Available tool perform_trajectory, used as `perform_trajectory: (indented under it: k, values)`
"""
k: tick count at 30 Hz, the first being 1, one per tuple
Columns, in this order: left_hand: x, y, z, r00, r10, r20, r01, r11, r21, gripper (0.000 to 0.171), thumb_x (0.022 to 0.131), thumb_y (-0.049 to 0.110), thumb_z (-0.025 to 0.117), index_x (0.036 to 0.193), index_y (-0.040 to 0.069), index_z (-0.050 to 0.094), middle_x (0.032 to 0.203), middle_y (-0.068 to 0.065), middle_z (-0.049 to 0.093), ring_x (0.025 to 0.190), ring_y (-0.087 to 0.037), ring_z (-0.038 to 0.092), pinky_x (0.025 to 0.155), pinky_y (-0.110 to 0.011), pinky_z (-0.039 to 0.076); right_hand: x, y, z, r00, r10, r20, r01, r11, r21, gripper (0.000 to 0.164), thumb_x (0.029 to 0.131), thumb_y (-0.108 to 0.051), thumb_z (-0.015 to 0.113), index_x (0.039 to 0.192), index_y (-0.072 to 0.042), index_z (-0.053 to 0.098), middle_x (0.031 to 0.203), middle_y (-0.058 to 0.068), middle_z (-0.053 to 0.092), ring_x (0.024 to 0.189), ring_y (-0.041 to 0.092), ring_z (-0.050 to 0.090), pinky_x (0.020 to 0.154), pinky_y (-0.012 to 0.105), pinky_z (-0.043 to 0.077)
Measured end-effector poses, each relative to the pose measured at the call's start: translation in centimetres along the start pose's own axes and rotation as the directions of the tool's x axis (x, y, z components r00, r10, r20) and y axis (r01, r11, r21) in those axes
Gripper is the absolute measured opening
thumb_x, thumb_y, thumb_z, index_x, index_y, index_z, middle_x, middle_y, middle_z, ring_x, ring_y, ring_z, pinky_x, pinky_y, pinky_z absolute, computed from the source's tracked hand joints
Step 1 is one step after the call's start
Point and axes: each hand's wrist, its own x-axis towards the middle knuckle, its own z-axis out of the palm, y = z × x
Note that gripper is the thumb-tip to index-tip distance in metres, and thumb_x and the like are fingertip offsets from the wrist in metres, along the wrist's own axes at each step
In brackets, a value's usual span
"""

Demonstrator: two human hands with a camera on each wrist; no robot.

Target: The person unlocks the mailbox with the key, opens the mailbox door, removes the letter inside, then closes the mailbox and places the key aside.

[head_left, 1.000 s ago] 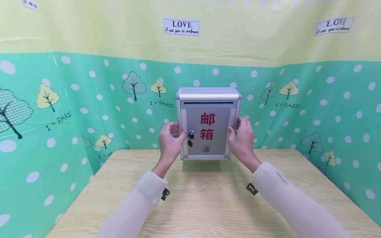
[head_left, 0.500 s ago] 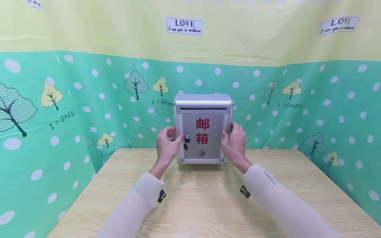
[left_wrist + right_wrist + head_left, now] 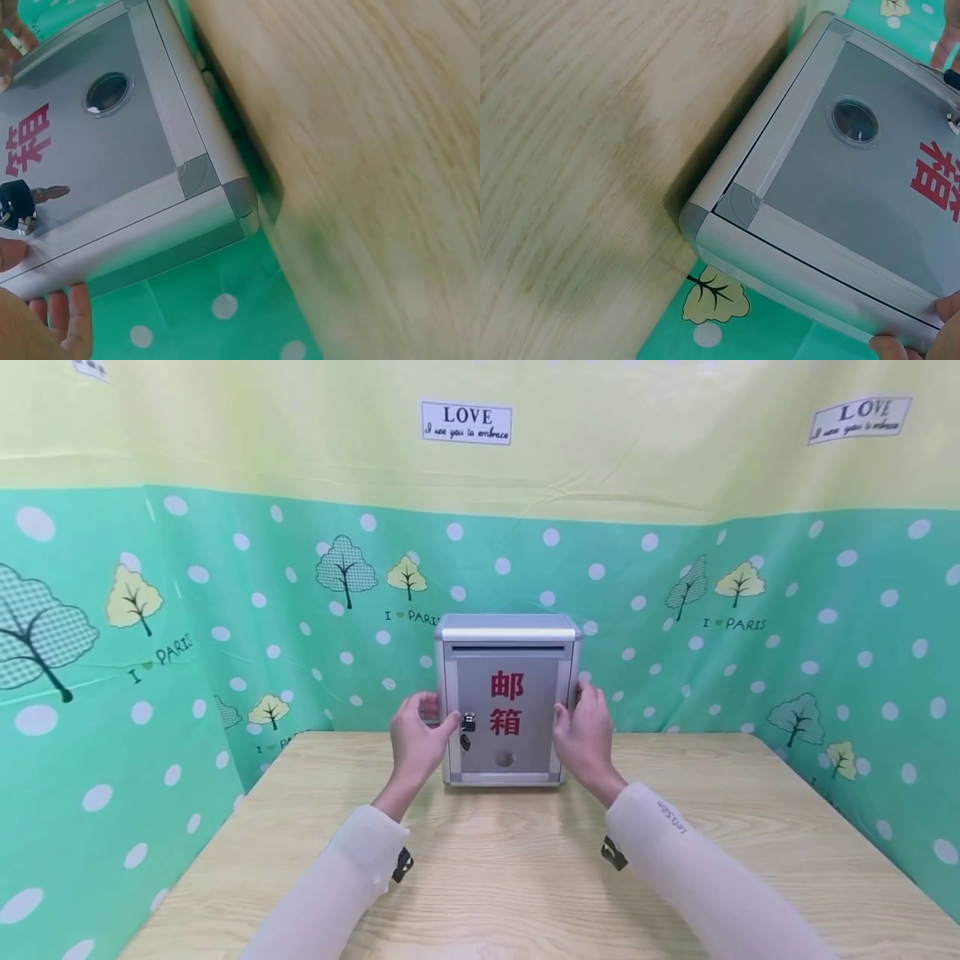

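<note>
A grey metal mailbox with red characters and a slot near its top stands upright toward the back of the table, its bottom edge close over the wood. My left hand grips its left side, thumb on the front edge beside the black lock. A key sticks out of that lock in the left wrist view. On the opposite side my right hand holds the box, thumb on the front frame and fingers along the side wall. A small round window shows low on the door.
The wooden table runs back to a green and yellow curtain printed with dots and trees, close behind the box. More curtain hangs along the left and right sides. Black strap buckles dangle under both sleeves.
Both hands have lowered the mailbox toward the table and brought it slightly left. Its bottom was higher over the wood before. The grip looks the same.
</note>
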Motion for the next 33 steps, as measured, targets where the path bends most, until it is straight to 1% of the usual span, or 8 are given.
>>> perform_trajectory:
  k: [6,12,16,20,24,29,33]
  values:
    - [-0.3,-0.6,0.1,1.000,-0.005,-0.002,0.005,1.000,0.016,0.043,0.084,0.015,0.083,0.120,0.000,0.062,0.110,-0.013,0.065,0.101,-0.028,0.063,0.087,-0.038,0.059,-0.4,0.5,0.3,1.000,-0.008,0.002,0.008,1.000,0.004,0.045,0.099,-0.004,0.063,0.139,0.007,0.047,0.122,0.023,0.056,0.114,0.038,0.058,0.103,0.049,0.053]
    - [-0.4,-0.8,0.2,1.000,-0.010,-0.005,0.010,1.000,0.024,0.044,0.084,0.015,0.084,0.120,0.001,0.062,0.110,-0.013,0.066,0.101,-0.027,0.063,0.087,-0.037,0.059,-0.6,0.7,0.5,1.000,-0.018,-0.002,0.018,1.000,0.002,0.048,0.099,-0.003,0.064,0.142,0.007,0.046,0.123,0.023,0.055,0.115,0.038,0.057,0.104,0.049,0.052]
    - [-0.5,-0.8,0.1,1.000,-0.015,-0.010,0.015,1.000,0.007,0.044,0.083,0.014,0.084,0.119,0.000,0.063,0.109,-0.014,0.066,0.100,-0.028,0.064,0.085,-0.037,0.060,-0.7,0.5,0.5,1.000,-0.008,0.000,0.008,1.000,-0.001,0.051,0.099,-0.003,0.064,0.144,0.006,0.043,0.128,0.023,0.053,0.120,0.038,0.056,0.106,0.049,0.050]
    - [-0.5,-1.0,0.2,1.000,-0.021,-0.015,0.021,0.999,-0.027,0.043,0.082,0.012,0.085,0.117,0.000,0.063,0.108,-0.014,0.067,0.099,-0.027,0.065,0.084,-0.036,0.061,-1.0,0.4,0.6,1.000,0.030,0.010,-0.030,1.000,-0.002,0.053,0.100,-0.005,0.062,0.147,0.005,0.039,0.135,0.023,0.049,0.127,0.037,0.050,0.112,0.049,0.046]
    - [-0.7,-1.3,0.3,1.000,-0.024,-0.013,0.023,0.997,-0.069,0.044,0.083,0.011,0.084,0.118,0.000,0.062,0.110,-0.014,0.066,0.100,-0.027,0.064,0.084,-0.035,0.061,-1.2,0.4,0.7,0.998,0.059,0.014,-0.059,0.998,-0.002,0.053,0.102,-0.009,0.061,0.147,0.004,0.037,0.138,0.022,0.047,0.131,0.035,0.047,0.114,0.049,0.043]
    - [-0.9,-1.6,0.0,0.999,-0.038,0.008,0.038,0.994,-0.104,0.045,0.085,0.013,0.084,0.121,0.001,0.061,0.113,-0.014,0.065,0.102,-0.028,0.065,0.086,-0.033,0.061,-1.3,0.4,0.7,0.998,0.068,0.015,-0.069,0.998,0.008,0.054,0.101,-0.009,0.062,0.148,0.002,0.037,0.138,0.021,0.047,0.130,0.035,0.049,0.111,0.049,0.047]
    - [-0.8,-1.8,-0.2,0.999,-0.041,0.033,0.045,0.992,-0.118,0.043,0.089,0.018,0.081,0.123,0.002,0.061,0.114,-0.014,0.066,0.103,-0.028,0.065,0.087,-0.036,0.061,-1.3,0.4,0.6,0.997,0.076,0.010,-0.076,0.996,0.048,0.054,0.102,-0.011,0.061,0.149,-0.001,0.037,0.137,0.019,0.047,0.128,0.034,0.051,0.107,0.048,0.050]
